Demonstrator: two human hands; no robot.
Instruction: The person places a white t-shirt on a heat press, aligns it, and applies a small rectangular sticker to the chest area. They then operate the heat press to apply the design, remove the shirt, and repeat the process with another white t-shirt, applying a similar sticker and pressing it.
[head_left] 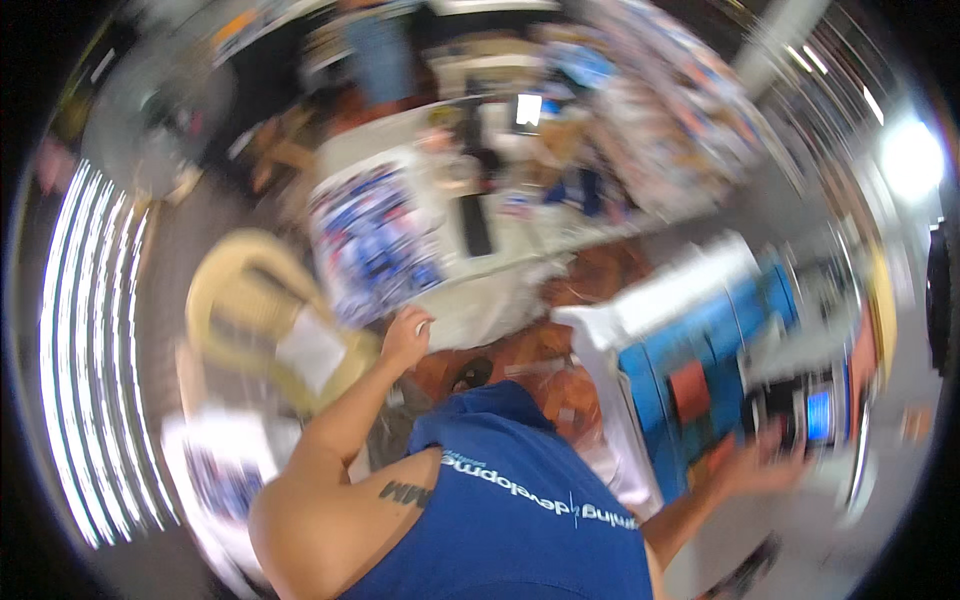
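My left hand [408, 338] is closed in front of my body, beside the near edge of a pale table [470, 268]. A small white spot shows at its fingertips; what it belongs to, I cannot make out. On that table, just beyond the hand, lies a sheet with a blue, white and red print [370, 235]. My right hand [755, 465] reaches out to the right with its fingers stretched, blurred by motion, and no object shows in it. Nearest to it are a dark device with a lit blue screen [820, 415] and a blue surface [650, 400] bearing a reddish block [688, 390].
A cream plastic chair [225, 285] with a white paper stands at the left. A dark flat slab [475, 225] lies on the pale table. White material [690, 285] borders the blue surface. At far left is a fan [160, 120]. Cluttered piles [670, 110] fill the far right.
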